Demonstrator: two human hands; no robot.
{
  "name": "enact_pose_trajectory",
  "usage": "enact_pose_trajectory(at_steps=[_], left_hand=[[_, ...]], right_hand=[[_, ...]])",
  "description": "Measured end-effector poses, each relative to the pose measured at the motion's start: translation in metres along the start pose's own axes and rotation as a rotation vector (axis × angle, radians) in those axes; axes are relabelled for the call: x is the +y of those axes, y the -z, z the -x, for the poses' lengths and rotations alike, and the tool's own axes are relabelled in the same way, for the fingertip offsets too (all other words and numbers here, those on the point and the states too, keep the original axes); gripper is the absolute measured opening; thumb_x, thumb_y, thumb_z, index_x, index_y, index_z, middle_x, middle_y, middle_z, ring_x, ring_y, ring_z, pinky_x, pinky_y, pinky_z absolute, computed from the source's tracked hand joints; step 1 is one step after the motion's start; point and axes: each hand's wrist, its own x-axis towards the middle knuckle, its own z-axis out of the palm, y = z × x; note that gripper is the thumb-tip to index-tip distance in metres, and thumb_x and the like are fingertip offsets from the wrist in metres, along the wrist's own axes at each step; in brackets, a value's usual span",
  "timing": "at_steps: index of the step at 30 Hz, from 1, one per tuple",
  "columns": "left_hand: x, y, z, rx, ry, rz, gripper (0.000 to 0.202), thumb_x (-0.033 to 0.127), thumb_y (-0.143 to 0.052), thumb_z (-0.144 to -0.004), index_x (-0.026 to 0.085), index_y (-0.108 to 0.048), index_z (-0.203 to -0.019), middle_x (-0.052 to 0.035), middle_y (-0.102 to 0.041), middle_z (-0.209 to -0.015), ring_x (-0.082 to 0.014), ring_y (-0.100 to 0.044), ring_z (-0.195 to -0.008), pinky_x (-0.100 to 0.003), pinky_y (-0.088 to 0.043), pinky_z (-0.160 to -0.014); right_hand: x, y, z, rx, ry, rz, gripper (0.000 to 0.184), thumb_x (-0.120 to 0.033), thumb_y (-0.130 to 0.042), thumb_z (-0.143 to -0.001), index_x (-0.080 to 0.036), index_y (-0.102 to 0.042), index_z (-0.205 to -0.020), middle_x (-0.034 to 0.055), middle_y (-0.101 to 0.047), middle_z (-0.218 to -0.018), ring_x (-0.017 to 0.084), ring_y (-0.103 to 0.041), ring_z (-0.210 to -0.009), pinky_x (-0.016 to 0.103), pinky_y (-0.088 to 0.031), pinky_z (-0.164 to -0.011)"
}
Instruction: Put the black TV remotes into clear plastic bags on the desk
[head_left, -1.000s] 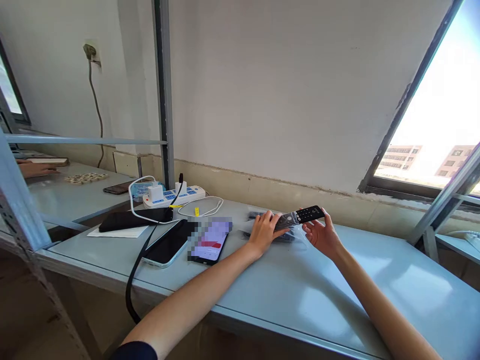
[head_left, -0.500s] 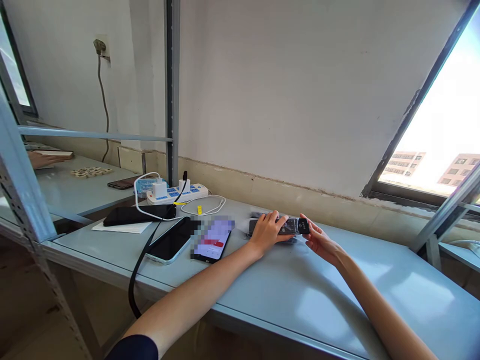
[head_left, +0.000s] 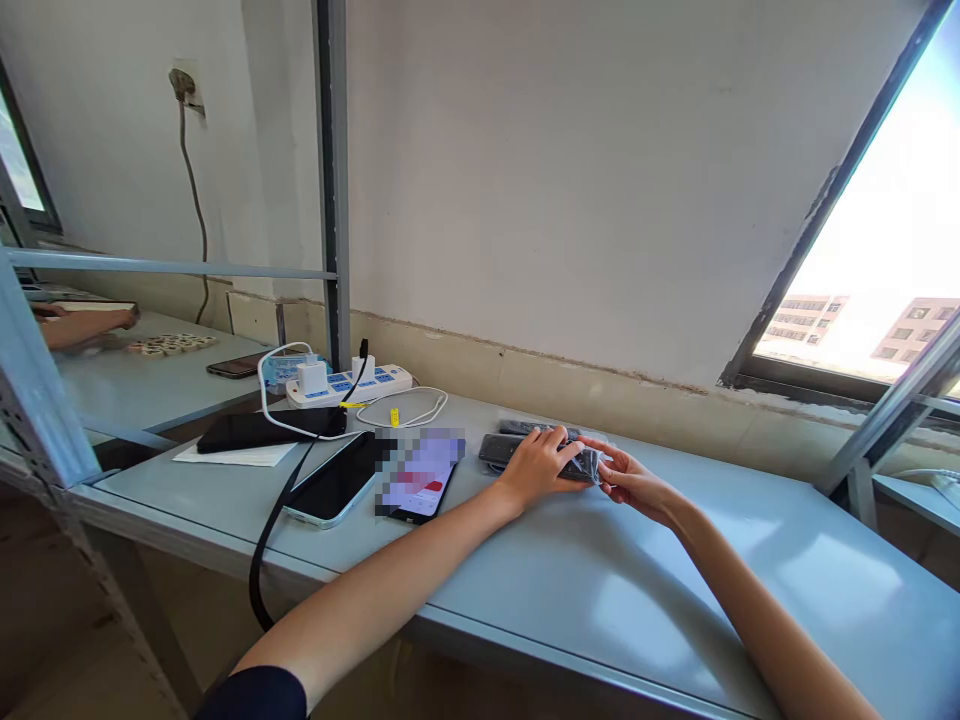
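Note:
A dark, narrow item in a clear plastic bag [head_left: 587, 464] lies on the table under my hands; its exact kind does not show. My left hand [head_left: 540, 462] rests over it from the left, fingers curled round it. With fingertips and thumb my right hand [head_left: 626, 480] pinches the crinkled right end of the plastic. Sticking out left of my left hand is a flat black piece [head_left: 494, 449]. Just behind lies another dark bagged item [head_left: 517, 427], partly covered by my fingers.
To the left lie a lit phone [head_left: 426, 478], a dark-screened phone [head_left: 341, 478] and a black phone [head_left: 262, 430] on white paper. A power strip [head_left: 390, 378] with chargers and cables stands behind them. Another person's hand [head_left: 90, 325] is at the neighbouring table. A metal post [head_left: 335, 200] rises beside the wall.
The black end piece with white marks, earlier at my right fingertips, is out of sight there; crinkled plastic shows instead. My right hand has shifted slightly left. The other person's hand has moved.

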Motion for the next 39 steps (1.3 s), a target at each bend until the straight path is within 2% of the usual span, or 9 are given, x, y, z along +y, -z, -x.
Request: enact_pose_trajectory(at_steps=[4, 8, 13, 21, 25, 29, 34, 39], left_hand=[[0.002, 0.0, 0.001, -0.022, -0.025, 0.012, 0.045, 0.054, -0.056, -0.084, 0.019, -0.061, -0.111, -0.0079, -0.061, -0.103, -0.0205, -0.062, -0.088, -0.032, -0.046, -0.081], [0.003, -0.003, 0.001, -0.036, -0.049, 0.02, 0.041, 0.052, -0.058, -0.083, 0.018, -0.062, -0.107, -0.0081, -0.061, -0.104, -0.0203, -0.062, -0.088, -0.032, -0.047, -0.08], [0.007, -0.005, 0.003, -0.05, -0.041, 0.021, 0.04, 0.051, -0.059, -0.083, 0.019, -0.064, -0.106, -0.0075, -0.061, -0.102, -0.0199, -0.062, -0.086, -0.032, -0.048, -0.078], [0.011, 0.003, 0.001, -0.103, -0.036, 0.071, 0.036, 0.047, -0.057, -0.086, 0.017, -0.063, -0.104, -0.0081, -0.064, -0.102, -0.0205, -0.062, -0.093, -0.032, -0.048, -0.084], [0.017, 0.007, 0.0, -0.113, -0.028, 0.106, 0.041, 0.042, -0.059, -0.085, 0.014, -0.058, -0.114, -0.0104, -0.065, -0.11, -0.0223, -0.061, -0.103, -0.033, -0.047, -0.089], [0.02, 0.008, -0.001, -0.123, 0.074, 0.123, 0.053, 0.043, -0.061, -0.083, 0.013, -0.051, -0.125, -0.011, -0.066, -0.112, -0.0242, -0.061, -0.104, -0.036, -0.046, -0.091], [0.019, 0.013, -0.003, -0.19, 0.135, 0.096, 0.045, 0.046, -0.057, -0.084, 0.015, -0.058, -0.115, -0.01, -0.068, -0.11, -0.0247, -0.064, -0.1, -0.036, -0.046, -0.088], [0.026, 0.02, -0.003, -0.191, 0.082, 0.039, 0.033, 0.043, -0.056, -0.084, 0.017, -0.062, -0.103, -0.0083, -0.071, -0.097, -0.0246, -0.066, -0.091, -0.035, -0.048, -0.081]], right_hand=[[0.002, -0.003, -0.001, 0.023, -0.006, 0.079, 0.067, -0.038, -0.084, -0.053, -0.026, -0.062, -0.115, -0.008, -0.05, -0.057, 0.005, -0.044, -0.049, 0.019, -0.035, -0.045], [0.001, -0.01, -0.002, 0.056, -0.011, 0.142, 0.06, -0.021, -0.075, -0.053, -0.024, -0.062, -0.112, -0.0095, -0.051, -0.056, 0.005, -0.043, -0.046, 0.02, -0.037, -0.046], [-0.003, -0.014, -0.001, 0.081, -0.011, 0.189, 0.055, -0.016, -0.061, -0.051, -0.022, -0.064, -0.105, -0.0104, -0.051, -0.051, 0.006, -0.043, -0.043, 0.02, -0.037, -0.045], [-0.001, -0.018, -0.004, 0.169, 0.019, 0.219, 0.048, -0.02, -0.059, -0.048, -0.021, -0.066, -0.095, -0.0093, -0.052, -0.049, 0.006, -0.041, -0.04, 0.021, -0.035, -0.041], [-0.004, -0.019, -0.004, 0.182, 0.067, 0.177, 0.048, -0.025, -0.068, -0.048, -0.019, -0.066, -0.095, -0.0073, -0.053, -0.053, 0.005, -0.039, -0.041, 0.021, -0.032, -0.041], [-0.007, -0.014, -0.001, 0.258, 0.128, 0.088, 0.046, -0.033, -0.074, -0.051, -0.019, -0.066, -0.094, -0.0061, -0.052, -0.055, 0.005, -0.036, -0.044, 0.021, -0.029, -0.041], [-0.009, -0.004, 0.001, 0.306, 0.18, -0.067, 0.042, -0.032, -0.068, -0.052, -0.022, -0.065, -0.092, -0.0066, -0.045, -0.053, 0.008, -0.034, -0.046, 0.024, -0.032, -0.044], [-0.011, -0.002, 0.0, 0.36, 0.286, -0.038, 0.03, -0.046, -0.054, -0.061, -0.023, -0.064, -0.077, -0.0033, -0.04, -0.053, 0.012, -0.038, -0.046, 0.027, -0.034, -0.042]])
